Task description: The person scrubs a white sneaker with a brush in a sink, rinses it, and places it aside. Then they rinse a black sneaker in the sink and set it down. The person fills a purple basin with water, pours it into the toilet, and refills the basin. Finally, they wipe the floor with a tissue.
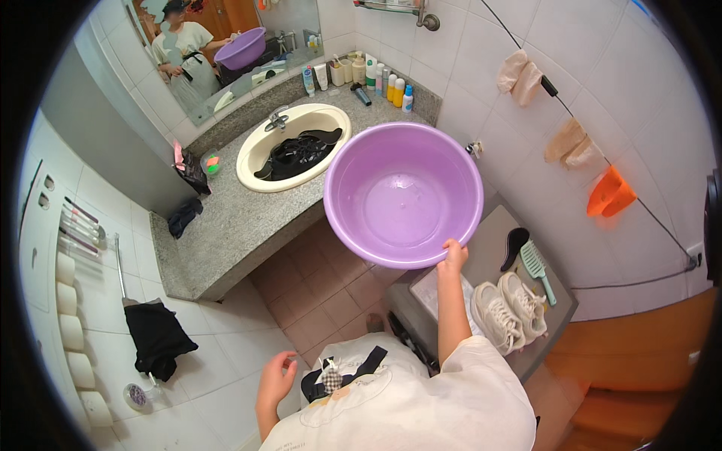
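A large purple plastic basin (401, 206) hangs in the air at the right end of the counter, tilted so its inside faces me. My right hand (453, 257) grips its lower right rim, and a little water seems to lie at its bottom. My left hand (276, 377) is low beside my body, fingers apart and holding nothing. Wet black cloth (299, 155) lies in the cream oval sink (246, 176), below the chrome faucet (276, 120). The mirror shows the person with the basin.
Bottles and tubes line the back of the granite counter (242, 237). White sneakers (496, 315), a green hairbrush (537, 268) and a black insole-like item (514, 248) lie on a grey surface at right. Socks (572, 144) hang on a cord. Black cloth (158, 335) hangs at left.
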Demonstrator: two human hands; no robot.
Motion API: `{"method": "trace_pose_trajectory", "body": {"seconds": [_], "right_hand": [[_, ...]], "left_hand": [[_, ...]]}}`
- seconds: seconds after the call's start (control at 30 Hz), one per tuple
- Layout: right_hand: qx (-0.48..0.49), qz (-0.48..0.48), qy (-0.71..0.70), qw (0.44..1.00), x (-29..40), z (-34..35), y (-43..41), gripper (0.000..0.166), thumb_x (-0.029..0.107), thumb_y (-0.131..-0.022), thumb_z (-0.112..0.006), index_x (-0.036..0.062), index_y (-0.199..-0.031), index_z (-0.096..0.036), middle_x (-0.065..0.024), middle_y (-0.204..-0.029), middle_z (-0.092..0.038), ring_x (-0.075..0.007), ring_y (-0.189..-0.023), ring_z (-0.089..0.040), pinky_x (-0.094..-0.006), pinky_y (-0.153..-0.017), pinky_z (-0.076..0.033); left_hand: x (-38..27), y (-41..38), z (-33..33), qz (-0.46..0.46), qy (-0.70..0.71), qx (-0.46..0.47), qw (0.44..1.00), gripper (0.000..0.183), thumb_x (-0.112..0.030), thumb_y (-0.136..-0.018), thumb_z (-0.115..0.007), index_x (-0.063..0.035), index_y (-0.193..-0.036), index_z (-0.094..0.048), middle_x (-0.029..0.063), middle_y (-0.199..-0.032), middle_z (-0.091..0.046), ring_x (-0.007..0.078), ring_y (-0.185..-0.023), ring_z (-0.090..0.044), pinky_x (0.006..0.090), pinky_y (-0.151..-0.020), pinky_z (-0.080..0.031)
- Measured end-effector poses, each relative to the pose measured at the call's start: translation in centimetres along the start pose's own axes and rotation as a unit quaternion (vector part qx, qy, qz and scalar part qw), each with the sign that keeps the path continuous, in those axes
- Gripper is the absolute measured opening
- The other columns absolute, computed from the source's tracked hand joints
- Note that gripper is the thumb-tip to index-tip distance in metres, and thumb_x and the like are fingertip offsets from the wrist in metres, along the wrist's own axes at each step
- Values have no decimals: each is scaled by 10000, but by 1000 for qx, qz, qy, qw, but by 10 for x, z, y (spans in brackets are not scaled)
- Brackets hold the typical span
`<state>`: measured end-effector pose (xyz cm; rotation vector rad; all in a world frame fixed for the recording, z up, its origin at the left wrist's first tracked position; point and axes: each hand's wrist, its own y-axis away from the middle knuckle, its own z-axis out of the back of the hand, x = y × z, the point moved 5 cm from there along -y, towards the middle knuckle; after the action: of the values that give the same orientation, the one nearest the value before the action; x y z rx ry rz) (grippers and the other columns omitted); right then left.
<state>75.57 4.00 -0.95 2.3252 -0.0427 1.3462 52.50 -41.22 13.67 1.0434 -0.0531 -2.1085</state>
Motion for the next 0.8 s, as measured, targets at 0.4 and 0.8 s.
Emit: {"method": "trace_pose_trajectory", "body": {"seconds": [0.4, 0.8], "right_hand": [[-53, -47, 31, 997, -70, 11, -63, 339, -79, -529, -515, -30, -858, -577, -60, -801, -568, -183, -691, -532, -297, -556, -417], [-125, 158, 384, 901, -48, 23, -83, 316, 5, -614, -584, -50, -925, -572, -152, -840, -632, -285, -724, -616, -359, -661, -479]], "left_hand": [[-27, -73, -5, -7, -50, 38, 998, 250, -128, -821, -608, -15, -1044, -608, 143, -831, -652, 274, -753, -629, 360, -689, -495], [-56, -218, 44, -187, -94, 97, 973, 225, -105, -821, -601, -4, -1021, -616, 149, -862, -648, 258, -755, -629, 345, -681, -499]]}}
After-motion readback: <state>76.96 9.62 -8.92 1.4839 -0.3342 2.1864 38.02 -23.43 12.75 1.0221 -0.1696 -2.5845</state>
